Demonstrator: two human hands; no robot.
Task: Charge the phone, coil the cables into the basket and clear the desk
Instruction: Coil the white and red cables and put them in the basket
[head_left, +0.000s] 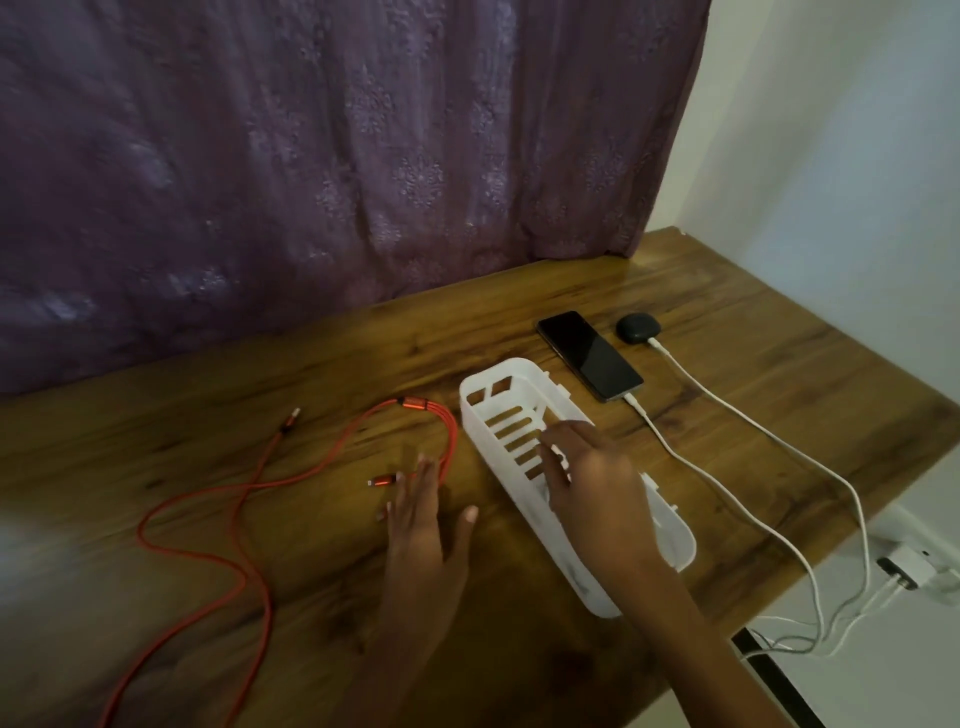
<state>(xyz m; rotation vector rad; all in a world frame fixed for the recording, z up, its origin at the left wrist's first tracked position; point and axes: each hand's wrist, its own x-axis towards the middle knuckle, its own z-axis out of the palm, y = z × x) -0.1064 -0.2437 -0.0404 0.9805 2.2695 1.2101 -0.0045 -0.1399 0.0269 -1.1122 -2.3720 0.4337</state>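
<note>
Landmark = white slotted basket (498, 395), lying long-ways on wooden desk (260, 571), slots in its floor, nothing visible inside besides the hand over it.

R hand (592, 488): over middle of basket, palm down, fingers spread wide, fingertips (550, 447) above slotted floor. Holding nothing. Contact w/ basket rim: cannot tell.

L hand (421, 525): just left of basket, flat and palm-down over desk, fingers loosely spread, thumb out toward basket. Empty. Fingertips right at the red cable's small plugs; touching or not, cannot tell (motion blur).

Red cable (208, 558): left of basket, uncoiled, loose S-curves across desk. Splitter block (413, 401) near basket's far-left corner; thin branch leads arc down from it alongside basket's left wall. One plug (382, 482) by L fingertips. Another end (293, 415) lies further left, apart.

Phone (589, 356): just beyond basket's far-right side, face up, screen dark, white cable (675, 457) plugged into its near end.

Dark earbud case (636, 328): right of phone, 2nd white cable (753, 426) plugged in.

Both white cables run past basket's right side, off desk edge to white charger (906, 571).

Purple curtain (311, 156) behind desk.
</note>
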